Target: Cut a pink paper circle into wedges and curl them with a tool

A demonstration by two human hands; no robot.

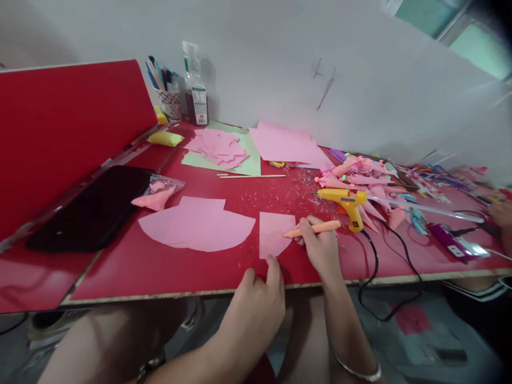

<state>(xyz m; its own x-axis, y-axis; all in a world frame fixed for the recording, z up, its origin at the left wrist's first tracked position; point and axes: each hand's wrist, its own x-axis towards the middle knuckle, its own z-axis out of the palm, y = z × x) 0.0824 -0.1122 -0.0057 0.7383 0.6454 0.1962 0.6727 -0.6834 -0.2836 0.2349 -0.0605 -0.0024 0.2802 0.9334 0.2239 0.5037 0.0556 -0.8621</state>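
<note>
On the red table (160, 277) lies a small pink paper piece (272, 232) with one curved edge. My right hand (320, 245) grips an orange marker (320, 228), its tip on the paper's right part. My left hand (260, 293) rests at the table's front edge, a fingertip touching the paper's lower edge; its other fingers are curled and partly hidden. Just left lie larger pink paper pieces (200, 226) with rounded lower edges. To the right of the marker is a yellow glue gun (348, 202).
A black phone-like slab (96, 208) and a small plastic bag (158, 194) lie left. Behind are pink scraps (220, 146), pink sheets (284, 141), a bottle (196, 98) and a pen cup (170, 101). Pink cones (360, 170), a purple power strip (458, 242) and another person's hand (502, 213) are right.
</note>
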